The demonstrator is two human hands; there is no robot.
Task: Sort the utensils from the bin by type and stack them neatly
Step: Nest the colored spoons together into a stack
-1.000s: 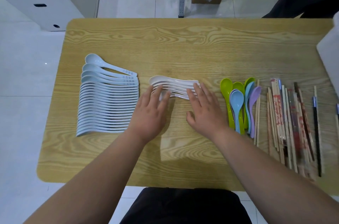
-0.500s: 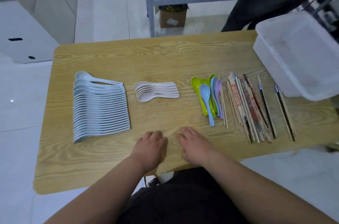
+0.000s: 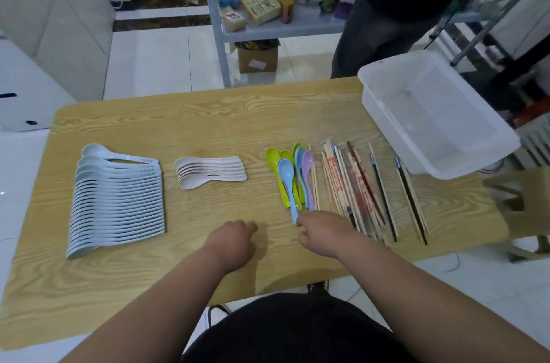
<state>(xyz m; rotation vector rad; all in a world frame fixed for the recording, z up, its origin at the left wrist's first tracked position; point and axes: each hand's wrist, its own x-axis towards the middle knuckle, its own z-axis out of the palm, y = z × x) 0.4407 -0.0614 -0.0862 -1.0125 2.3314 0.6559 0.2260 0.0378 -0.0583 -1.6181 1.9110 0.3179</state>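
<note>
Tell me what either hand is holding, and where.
Left hand: nothing. Right hand touches the blue spoon at its handle tip; a grip cannot be told.

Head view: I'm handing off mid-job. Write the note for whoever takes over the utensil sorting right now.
Left hand: loosely curled on the table, holding nothing.
Right hand: fingers at the handle end of the blue spoon; grip unclear.
Layout: pale spoons in a long row at left, beige spoons nested beside them, coloured spoons overlapping mid-right, chopsticks spread beside those, bin at far right, looking empty.
Done: bin emptied, pale and beige spoons stacked.
Left: probably tidy the coloured spoons, then sort and align the mixed chopsticks.
</note>
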